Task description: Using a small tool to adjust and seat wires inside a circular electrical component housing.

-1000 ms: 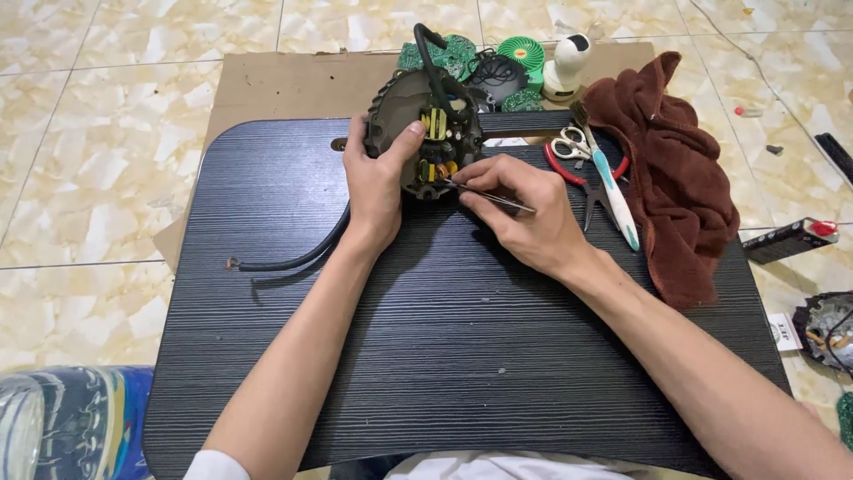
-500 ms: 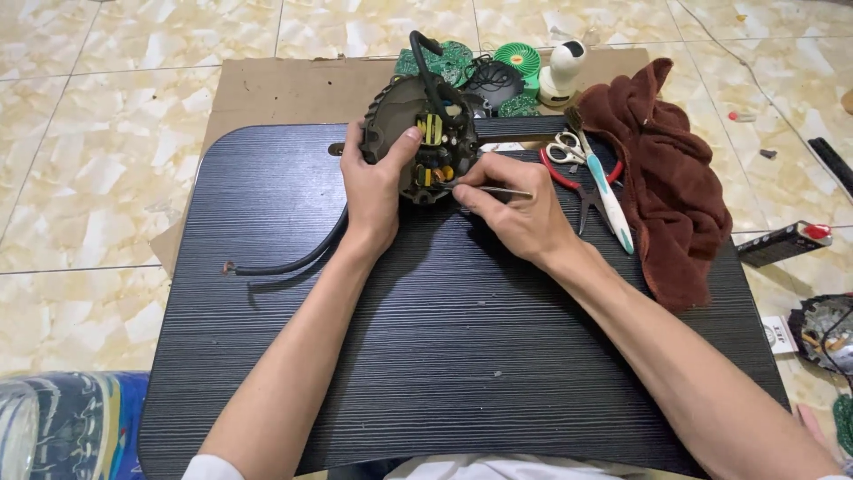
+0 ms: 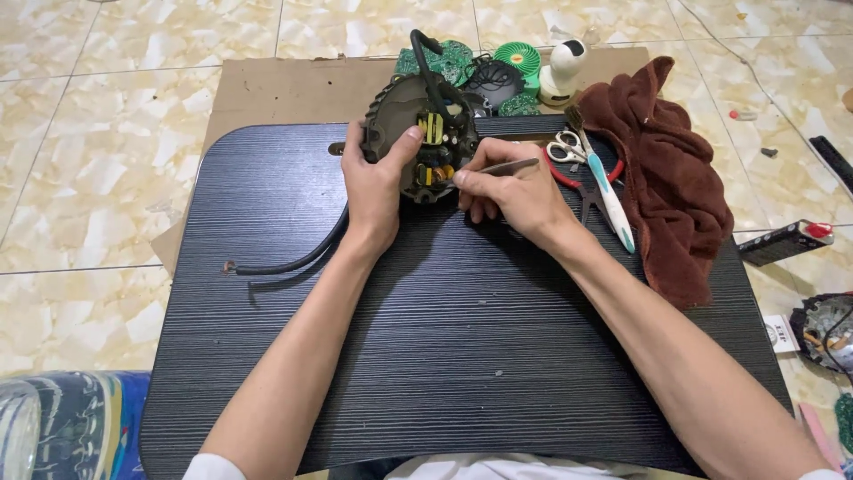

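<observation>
A dark round electronic device (image 3: pixel 422 133), opened to show yellow and copper parts on its board, stands tilted at the far middle of the black table (image 3: pixel 444 356). My left hand (image 3: pixel 378 187) grips its left side, thumb on the board. My right hand (image 3: pixel 511 191) holds thin metal tweezers (image 3: pixel 498 168) with the tip at the board's lower parts. A black cable (image 3: pixel 293 260) runs from the device down to the left across the table.
Scissors (image 3: pixel 569 147), red-handled pliers (image 3: pixel 573 178), a white and teal toothbrush (image 3: pixel 609 191) and a brown cloth (image 3: pixel 666 178) lie at the right. Green circuit boards (image 3: pixel 449 58), a green fan (image 3: pixel 520 60) and a white gadget (image 3: pixel 564 71) sit behind on cardboard (image 3: pixel 284 89). Tile floor surrounds.
My right hand has drawn closer to the device, bringing the tweezers' tip onto the board. My left hand keeps its grip.
</observation>
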